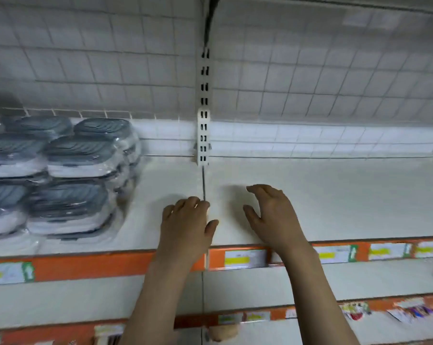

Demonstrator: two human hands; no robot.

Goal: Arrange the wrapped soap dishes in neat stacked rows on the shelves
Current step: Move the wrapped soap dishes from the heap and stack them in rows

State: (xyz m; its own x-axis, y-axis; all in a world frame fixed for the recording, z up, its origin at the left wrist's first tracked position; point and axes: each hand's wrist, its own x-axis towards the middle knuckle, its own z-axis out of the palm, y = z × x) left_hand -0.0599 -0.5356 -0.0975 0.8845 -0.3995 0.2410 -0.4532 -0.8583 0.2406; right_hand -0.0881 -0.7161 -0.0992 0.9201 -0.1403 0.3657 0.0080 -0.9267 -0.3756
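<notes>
Several wrapped soap dishes [71, 175], grey-lidded and white-bodied in clear plastic, sit stacked in rows at the left of the cream shelf [335, 200]. My left hand [185, 222] hovers over the shelf's middle seam with fingers loosely curled and nothing in it. My right hand [272, 215] is a little to the right, fingers loosely bent over bare shelf, also holding nothing. Both hands are well to the right of the stacks, apart from them.
An orange price rail [98, 266] with labels runs along the shelf's front edge. A slotted white upright [204, 135] splits the wire-grid back wall. Lower shelves with orange rails lie below; small packets [409, 311] hang at lower right.
</notes>
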